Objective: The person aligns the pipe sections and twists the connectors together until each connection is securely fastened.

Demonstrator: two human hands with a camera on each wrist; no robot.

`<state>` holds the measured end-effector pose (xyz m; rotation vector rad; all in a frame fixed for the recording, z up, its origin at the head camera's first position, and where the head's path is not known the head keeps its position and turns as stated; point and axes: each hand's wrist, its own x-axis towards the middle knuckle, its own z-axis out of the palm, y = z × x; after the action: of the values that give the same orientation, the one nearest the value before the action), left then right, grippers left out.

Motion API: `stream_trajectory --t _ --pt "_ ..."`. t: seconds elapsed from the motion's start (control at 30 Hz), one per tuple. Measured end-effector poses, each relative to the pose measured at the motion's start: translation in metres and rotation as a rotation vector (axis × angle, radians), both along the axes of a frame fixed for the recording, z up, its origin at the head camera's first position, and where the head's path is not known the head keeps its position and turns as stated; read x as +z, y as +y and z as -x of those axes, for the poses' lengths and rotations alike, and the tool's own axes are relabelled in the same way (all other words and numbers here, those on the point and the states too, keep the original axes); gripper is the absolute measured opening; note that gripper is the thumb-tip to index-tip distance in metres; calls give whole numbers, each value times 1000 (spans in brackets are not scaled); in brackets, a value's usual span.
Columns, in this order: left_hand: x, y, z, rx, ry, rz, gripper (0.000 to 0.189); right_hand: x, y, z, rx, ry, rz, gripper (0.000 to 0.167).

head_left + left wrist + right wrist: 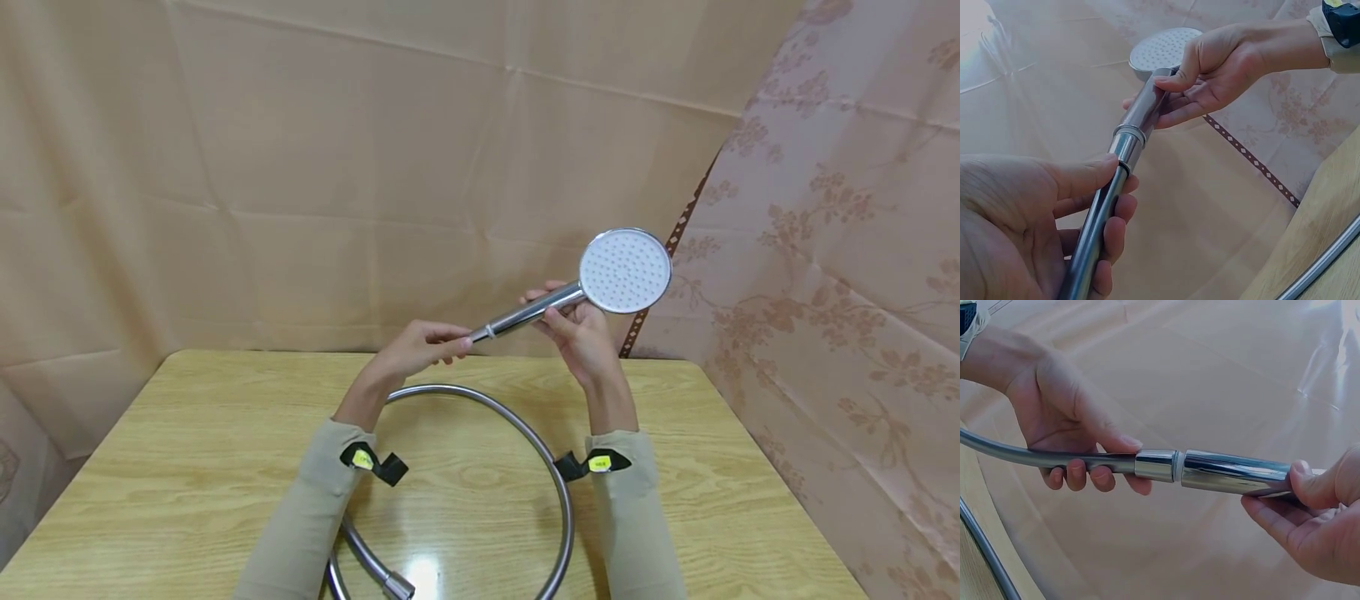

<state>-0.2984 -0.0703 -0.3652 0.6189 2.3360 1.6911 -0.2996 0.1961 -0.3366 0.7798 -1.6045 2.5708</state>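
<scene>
A chrome shower head [626,271] with a round white spray face is held up above the table, tilted with its face toward the head camera. My right hand [581,333] grips its handle just below the face. The left hand [420,348] curls its fingers round the end of a metal shower hose [1007,452], thumb and index finger at the connector nut [1155,465]. Nut and handle end [1229,471] are in line, with a narrow pale ring showing between them in the right wrist view.
The rest of the hose loops over the wooden table [187,467]; its other connector [398,586] lies near the front edge. A beige cloth [360,183] hangs behind the table, a flowered cloth [840,275] at the right. Both forearms wear long sleeves and black straps.
</scene>
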Motion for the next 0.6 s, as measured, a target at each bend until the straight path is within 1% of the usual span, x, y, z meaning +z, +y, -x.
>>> stream_trajectory --t 0.17,0.33,0.47,0.6 --pt "2 1 4 -13 -18 20 30 -2 -1 5 34 50 11 32" --pt "1 2 6 -14 -38 -35 27 -5 -2 8 79 107 27 31" --pt "0 4 6 8 -45 -88 31 -4 -3 8 87 128 37 32" --pt "0 5 5 44 -62 -118 34 -1 -5 6 74 137 26 30"
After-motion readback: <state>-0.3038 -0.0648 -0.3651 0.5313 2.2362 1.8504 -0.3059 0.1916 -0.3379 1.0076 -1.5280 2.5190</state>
